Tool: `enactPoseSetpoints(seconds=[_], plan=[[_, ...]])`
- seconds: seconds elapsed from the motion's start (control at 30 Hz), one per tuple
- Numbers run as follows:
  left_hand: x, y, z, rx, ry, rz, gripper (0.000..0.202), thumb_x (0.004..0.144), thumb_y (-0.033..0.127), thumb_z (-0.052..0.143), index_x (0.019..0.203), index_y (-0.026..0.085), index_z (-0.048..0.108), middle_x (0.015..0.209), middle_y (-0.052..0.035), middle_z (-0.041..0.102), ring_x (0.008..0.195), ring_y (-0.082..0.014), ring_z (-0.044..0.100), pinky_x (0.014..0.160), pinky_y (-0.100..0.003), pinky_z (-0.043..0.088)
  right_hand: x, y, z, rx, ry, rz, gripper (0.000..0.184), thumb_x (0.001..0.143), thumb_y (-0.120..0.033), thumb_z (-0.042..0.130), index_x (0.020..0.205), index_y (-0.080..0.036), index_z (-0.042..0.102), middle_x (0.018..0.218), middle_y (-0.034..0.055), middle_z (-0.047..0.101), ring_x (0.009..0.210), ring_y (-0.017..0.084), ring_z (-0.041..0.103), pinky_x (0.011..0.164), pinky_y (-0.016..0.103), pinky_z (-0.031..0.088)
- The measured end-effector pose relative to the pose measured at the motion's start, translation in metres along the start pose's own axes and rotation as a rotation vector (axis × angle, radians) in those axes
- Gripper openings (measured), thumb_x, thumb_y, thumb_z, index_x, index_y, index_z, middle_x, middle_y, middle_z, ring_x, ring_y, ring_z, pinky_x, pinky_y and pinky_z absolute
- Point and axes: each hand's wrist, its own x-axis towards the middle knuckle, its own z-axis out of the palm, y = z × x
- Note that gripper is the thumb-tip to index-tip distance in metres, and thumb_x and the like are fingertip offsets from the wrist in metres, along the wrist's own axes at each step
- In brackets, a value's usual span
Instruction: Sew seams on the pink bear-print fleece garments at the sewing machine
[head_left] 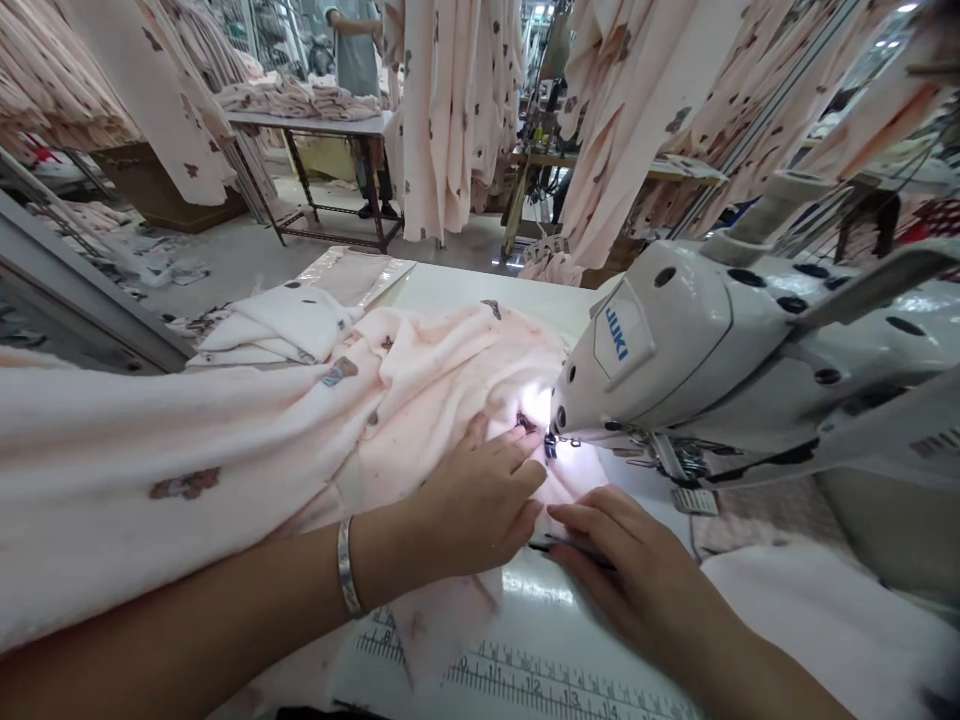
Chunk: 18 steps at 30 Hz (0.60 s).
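A pale pink plush fabric (420, 400) printed with small brown bears spreads over the sewing table and under the needle. My left hand (480, 490) lies on it just left of the presser foot (551, 446), fingers spread and pressing down. Close by on the right, my right hand (630, 550) has its thumb and forefinger closed at the fabric's near edge. A thin dark object shows beneath that hand; its kind is unclear. The white sewing machine (675, 330) lights the stitching spot.
A printed ruler scale (540, 685) runs along the table's front. Folded white cloth (281, 325) lies at the back left, more pale cloth (832, 610) at the right. Pink fabric hangs beyond, where a person (356, 60) stands by a table of folded pieces (300, 98).
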Motion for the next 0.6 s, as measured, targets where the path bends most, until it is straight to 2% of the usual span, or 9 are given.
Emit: enactPoseSetpoints(seconds=[0.17, 0.33, 0.43, 0.6], plan=[[0.004, -0.003, 0.0, -0.057, 0.007, -0.041, 0.021, 0.088, 0.026, 0.045, 0.105, 0.017, 0.054, 0.129, -0.0096, 0.053, 0.127, -0.0265, 0.041, 0.107, -0.052, 0.025, 0.003, 0.004, -0.002, -0.043, -0.026, 0.006, 0.011, 0.091, -0.015, 0.049, 0.101, -0.019, 0.054, 0.083, 0.0035, 0.055, 0.074, 0.015, 0.051, 0.06, 0.027, 0.044], [0.009, -0.006, 0.001, -0.085, 0.029, -0.059, 0.026, 0.086, 0.025, 0.046, 0.111, 0.019, 0.051, 0.129, -0.0081, 0.052, 0.128, -0.0257, 0.039, 0.104, -0.049, 0.028, 0.003, 0.01, -0.005, -0.117, -0.023, -0.016, 0.017, 0.092, -0.014, 0.047, 0.103, -0.021, 0.058, 0.082, 0.0025, 0.054, 0.067, 0.013, 0.055, 0.059, 0.027, 0.044], [0.01, -0.007, 0.001, -0.078, 0.039, -0.062, 0.029, 0.086, 0.027, 0.046, 0.113, 0.019, 0.05, 0.128, -0.008, 0.052, 0.127, -0.0253, 0.039, 0.104, -0.049, 0.027, 0.002, 0.011, -0.006, -0.147, -0.031, -0.007, 0.018, 0.091, -0.012, 0.043, 0.094, -0.019, 0.059, 0.081, 0.0036, 0.054, 0.068, 0.015, 0.056, 0.061, 0.029, 0.045], [0.01, -0.007, 0.0, -0.039, 0.044, -0.061, 0.026, 0.085, 0.03, 0.048, 0.109, 0.019, 0.052, 0.124, -0.0072, 0.053, 0.125, -0.0267, 0.04, 0.105, -0.049, 0.027, 0.001, 0.009, -0.007, -0.122, -0.091, -0.024, 0.021, 0.09, -0.01, 0.039, 0.086, -0.019, 0.058, 0.077, 0.0031, 0.052, 0.064, 0.014, 0.054, 0.056, 0.027, 0.044]])
